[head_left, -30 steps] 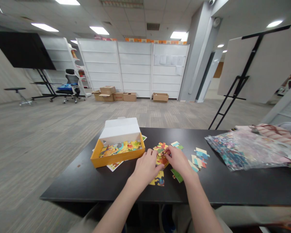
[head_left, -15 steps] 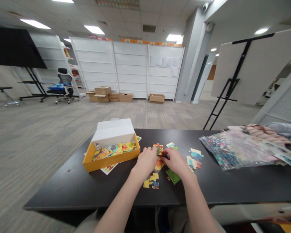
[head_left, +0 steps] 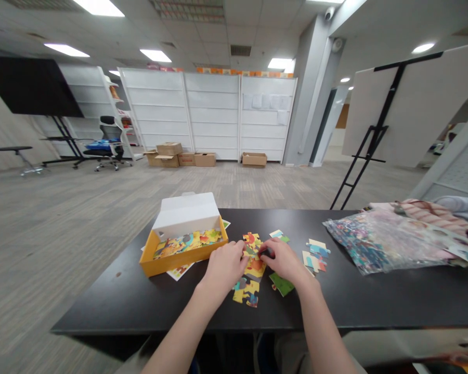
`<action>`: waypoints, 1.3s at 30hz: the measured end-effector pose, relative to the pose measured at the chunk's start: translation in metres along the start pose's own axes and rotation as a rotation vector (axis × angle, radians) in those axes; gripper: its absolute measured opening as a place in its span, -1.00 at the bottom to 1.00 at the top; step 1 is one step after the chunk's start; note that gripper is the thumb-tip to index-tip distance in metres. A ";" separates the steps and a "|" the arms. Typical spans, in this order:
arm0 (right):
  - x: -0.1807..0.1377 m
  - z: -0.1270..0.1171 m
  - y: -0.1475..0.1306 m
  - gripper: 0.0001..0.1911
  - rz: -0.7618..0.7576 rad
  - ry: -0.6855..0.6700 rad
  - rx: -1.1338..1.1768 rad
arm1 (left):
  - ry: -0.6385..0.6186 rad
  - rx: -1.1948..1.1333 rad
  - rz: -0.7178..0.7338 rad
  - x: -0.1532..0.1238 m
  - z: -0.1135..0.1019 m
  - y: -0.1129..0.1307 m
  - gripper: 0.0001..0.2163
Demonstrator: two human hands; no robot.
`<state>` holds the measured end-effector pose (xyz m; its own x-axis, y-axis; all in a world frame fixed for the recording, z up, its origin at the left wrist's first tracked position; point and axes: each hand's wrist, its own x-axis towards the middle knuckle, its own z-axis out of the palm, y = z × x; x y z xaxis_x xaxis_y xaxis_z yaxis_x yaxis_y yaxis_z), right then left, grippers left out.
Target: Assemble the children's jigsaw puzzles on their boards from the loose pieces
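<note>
A strip of joined jigsaw pieces (head_left: 254,268), mostly yellow and orange, lies on the black table between my hands. My left hand (head_left: 226,264) is closed, with its fingertips on the strip's left edge. Across from it, my right hand (head_left: 284,258) curls its fingers and thumb against the right edge; the fingers partly hide the contact. A green jigsaw piece (head_left: 282,284) sits just below my right hand. Beyond that hand is a pale and green piece (head_left: 280,236). Farther right, several pale blue and cream pieces (head_left: 315,254) form a small group.
An open yellow box (head_left: 183,261) with more jigsaw pieces stands on the left over a printed sheet (head_left: 180,271). Plastic-wrapped colourful material (head_left: 370,244) and folded cloth (head_left: 439,215) lie on the right of the black table (head_left: 140,311).
My left hand has drawn back left and toward me, uncovering more of the strip. My right hand stays at the right edge. The camera view has shifted slightly.
</note>
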<state>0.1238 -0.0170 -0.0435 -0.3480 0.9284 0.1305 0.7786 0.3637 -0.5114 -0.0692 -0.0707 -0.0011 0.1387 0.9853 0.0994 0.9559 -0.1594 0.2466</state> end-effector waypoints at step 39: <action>0.009 0.014 -0.011 -0.63 -0.181 -0.015 -0.095 | -0.064 -0.017 0.178 -0.011 0.010 -0.005 -0.76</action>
<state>0.1049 -0.0132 -0.0483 -0.4937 0.8462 0.2002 0.7483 0.5307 -0.3980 -0.0726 -0.0806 -0.0129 0.3222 0.9431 0.0820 0.9102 -0.3324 0.2472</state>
